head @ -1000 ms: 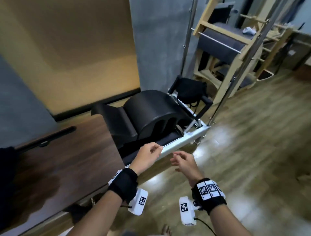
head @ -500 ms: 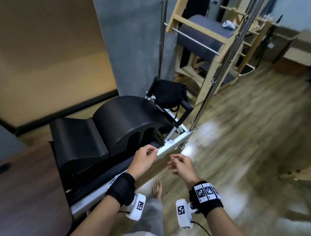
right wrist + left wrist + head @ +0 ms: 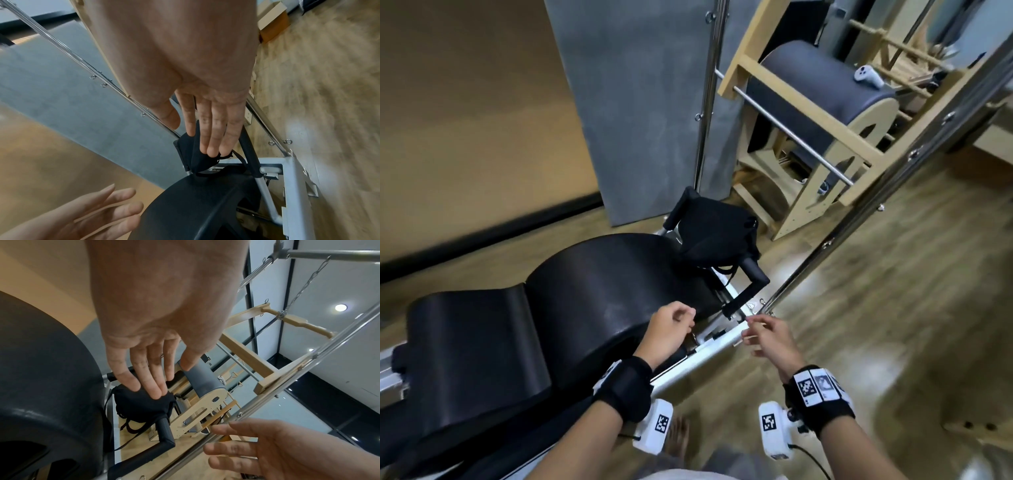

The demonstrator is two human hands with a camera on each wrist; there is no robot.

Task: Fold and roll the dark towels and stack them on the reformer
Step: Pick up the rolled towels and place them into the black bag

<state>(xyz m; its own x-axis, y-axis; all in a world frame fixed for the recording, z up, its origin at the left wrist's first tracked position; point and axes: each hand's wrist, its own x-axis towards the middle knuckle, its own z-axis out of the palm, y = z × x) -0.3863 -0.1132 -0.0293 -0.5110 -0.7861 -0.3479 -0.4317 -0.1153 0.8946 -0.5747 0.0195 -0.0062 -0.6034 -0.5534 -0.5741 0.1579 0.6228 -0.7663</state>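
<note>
While our left hand [image 3: 669,330] and right hand [image 3: 768,337] hang free with loose fingers, holding nothing, we see the dark towel [image 3: 714,231] draped over the padded bar at the reformer [image 3: 717,346] end. We judge it soft, light and limp, best pinched at its corners. Beside it sits a smooth, glossy black arched cushion [image 3: 599,284].

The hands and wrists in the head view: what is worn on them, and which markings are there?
Both forearms are bare. The left hand has a plain black wrist strap; the right hand has a black strap with square black-and-white code tags. Under each wrist hangs a white camera unit with one code tag; a black cable leaves the right one.
</note>
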